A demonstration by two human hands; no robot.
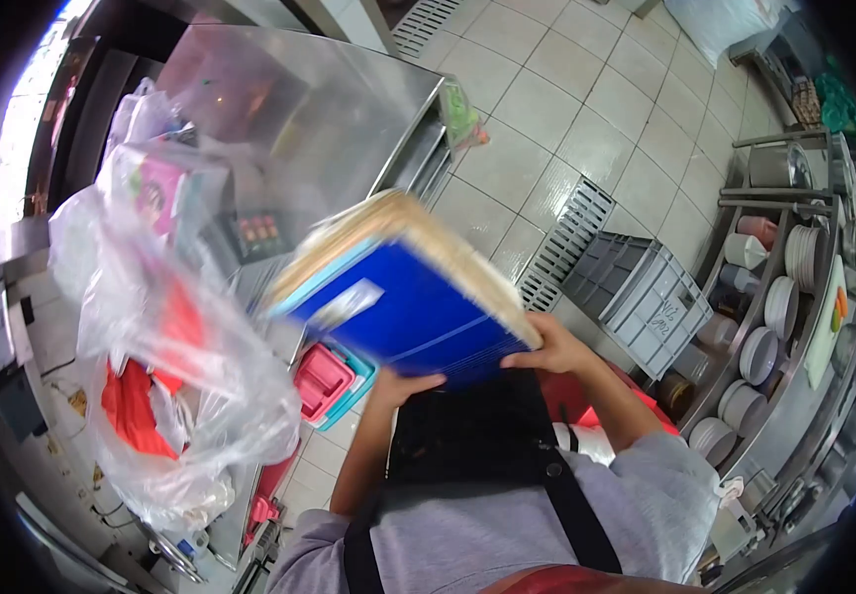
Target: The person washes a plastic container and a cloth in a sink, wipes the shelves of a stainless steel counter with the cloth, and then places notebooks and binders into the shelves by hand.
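A thick stack of books or folders with a blue cover (418,312) is held up in front of the black apron. My left hand (406,384) grips its near left corner, thumb on the blue face. On the near right corner, my right hand (547,348) is closed round the edge. The far end of the stack is blurred, and its pages look brownish. To its left, a large clear plastic bag (250,396) holds red items, close to the stack's left end.
A steel table (319,99) stands ahead. A grey crate (636,297) sits on the tiled floor beside a drain grate (581,218). Shelves of stacked plates (759,354) line the right. Pink and teal baskets (324,381) are below, left of my body.
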